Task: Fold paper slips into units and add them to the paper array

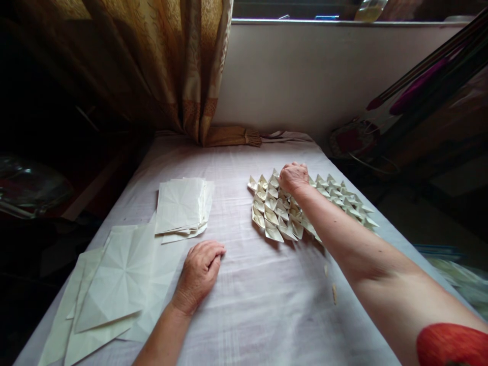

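Observation:
Folded paper boats (271, 203) stand in close rows on the right of the cloth-covered table. My right hand (294, 176) reaches over their far rows, fingers curled closed and pointing down. Whatever lies between its fingertips is hidden behind the hand. On the cloth left of centre rests my left hand (202, 269), its fingers bent and held together, with nothing visible in them. Near it is a neat stack of creased paper sheets (181, 206). Larger creased sheets (118, 279) lie overlapping at the near left, beside my left wrist.
A pale cloth (244, 305) covers the table. Two small tan scraps (334, 294) lie near my right forearm. A gold curtain (190, 66) hangs to the table's far edge, beside a white wall (297, 76). Plastic-wrapped items (457, 279) sit low beyond the right edge.

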`<state>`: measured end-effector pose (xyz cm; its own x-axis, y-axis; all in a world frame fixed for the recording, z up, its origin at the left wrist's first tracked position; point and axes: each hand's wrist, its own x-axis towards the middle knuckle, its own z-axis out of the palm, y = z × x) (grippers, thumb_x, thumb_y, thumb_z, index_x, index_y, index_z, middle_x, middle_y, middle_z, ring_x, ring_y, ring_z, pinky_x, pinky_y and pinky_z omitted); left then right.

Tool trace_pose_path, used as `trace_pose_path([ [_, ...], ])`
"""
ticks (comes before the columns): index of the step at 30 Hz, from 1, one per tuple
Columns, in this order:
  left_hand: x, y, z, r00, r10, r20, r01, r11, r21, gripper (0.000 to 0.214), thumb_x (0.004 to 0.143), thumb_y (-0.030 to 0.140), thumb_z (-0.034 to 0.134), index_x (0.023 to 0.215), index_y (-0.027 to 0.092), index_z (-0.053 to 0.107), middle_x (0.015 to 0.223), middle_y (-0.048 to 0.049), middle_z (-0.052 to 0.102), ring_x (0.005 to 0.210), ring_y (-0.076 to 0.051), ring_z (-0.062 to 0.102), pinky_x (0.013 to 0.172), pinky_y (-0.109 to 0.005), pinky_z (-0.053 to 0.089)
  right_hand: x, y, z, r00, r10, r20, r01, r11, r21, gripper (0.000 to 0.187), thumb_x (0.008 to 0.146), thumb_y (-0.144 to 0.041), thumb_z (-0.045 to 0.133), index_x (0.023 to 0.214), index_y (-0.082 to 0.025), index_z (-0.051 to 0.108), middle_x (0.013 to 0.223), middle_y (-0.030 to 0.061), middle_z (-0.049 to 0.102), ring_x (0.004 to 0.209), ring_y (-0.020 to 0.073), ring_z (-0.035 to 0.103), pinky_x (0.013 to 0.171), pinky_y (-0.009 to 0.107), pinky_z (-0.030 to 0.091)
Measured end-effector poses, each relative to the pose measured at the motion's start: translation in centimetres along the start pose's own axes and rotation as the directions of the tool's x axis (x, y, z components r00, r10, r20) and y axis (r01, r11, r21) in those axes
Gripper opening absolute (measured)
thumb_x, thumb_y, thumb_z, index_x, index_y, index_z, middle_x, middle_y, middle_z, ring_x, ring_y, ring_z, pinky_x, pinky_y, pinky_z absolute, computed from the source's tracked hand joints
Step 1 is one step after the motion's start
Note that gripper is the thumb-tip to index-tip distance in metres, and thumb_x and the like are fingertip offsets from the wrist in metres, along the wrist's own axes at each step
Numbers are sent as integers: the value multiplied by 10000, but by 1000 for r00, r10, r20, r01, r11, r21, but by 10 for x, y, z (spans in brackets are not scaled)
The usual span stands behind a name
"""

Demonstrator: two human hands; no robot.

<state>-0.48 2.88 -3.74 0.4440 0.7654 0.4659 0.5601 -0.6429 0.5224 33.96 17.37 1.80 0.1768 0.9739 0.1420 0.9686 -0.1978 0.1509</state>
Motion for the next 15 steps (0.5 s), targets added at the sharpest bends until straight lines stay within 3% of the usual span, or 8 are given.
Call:
trace_pose_path([
  [6, 0, -1, -1, 1000, 7, 14, -7, 1000, 13, 210, 867, 133, 512, 934, 224, 689, 958, -40, 753, 960, -214, 674, 893, -405, 524, 2, -3, -7, 998, 61, -5, -60, 997, 52, 291, 834, -228, 507, 933, -140, 766, 1062, 163, 705, 1033, 296, 543, 860, 401, 342],
  [15, 0, -2, 1, 1000, -2, -2, 2, 1000, 1, 210, 873, 155, 504, 911, 229, 696, 941, -44, 750, 941, -215, 675, 881, -402, 525, -1, 26, -38, 958, 277, -74, -254, 941, 225, 377, 851, -275, 447, 1047, -208, 762, 959, 91, 754, 872, 247, 660, 676, 293, 432],
])
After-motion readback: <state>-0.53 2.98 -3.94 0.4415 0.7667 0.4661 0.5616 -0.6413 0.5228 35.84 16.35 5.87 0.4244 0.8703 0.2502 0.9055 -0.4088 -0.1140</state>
